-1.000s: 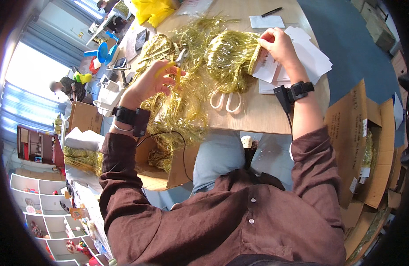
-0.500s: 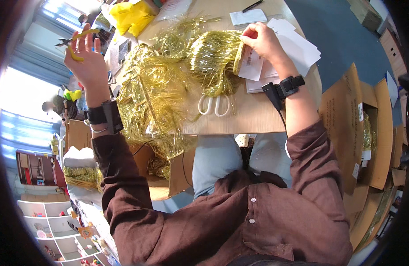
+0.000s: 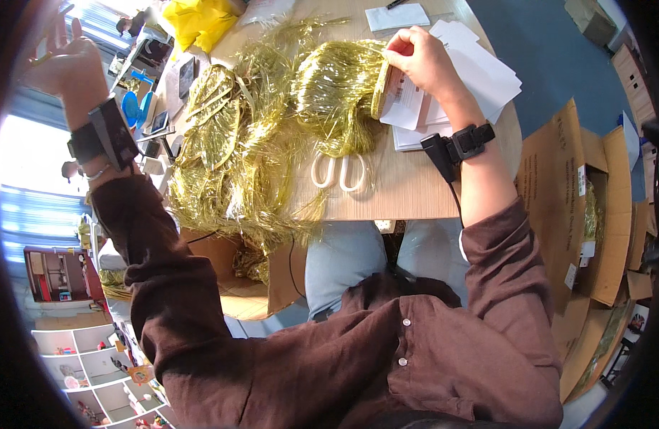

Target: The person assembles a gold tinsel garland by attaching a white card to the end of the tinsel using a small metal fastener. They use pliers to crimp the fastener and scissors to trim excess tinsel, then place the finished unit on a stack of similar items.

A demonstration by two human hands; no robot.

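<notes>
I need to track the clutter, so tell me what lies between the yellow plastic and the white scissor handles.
Loose gold tinsel lies between the yellow plastic and the white scissor handles, as the head view shows.

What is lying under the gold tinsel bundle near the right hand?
Two white loops, probably scissor handles, stick out from beneath the gold tinsel bundle. Any blades and whatever else lies there are covered.

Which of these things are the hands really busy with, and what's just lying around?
Busy with, I think:
gold tinsel bundle, its edge pinched by the right hand
gold tinsel heap beside it
At the picture's dim edge, the left hand's grip is unclear.

Just lying around, probably:
white loop handles
white papers
yellow plastic
cardboard box
</notes>
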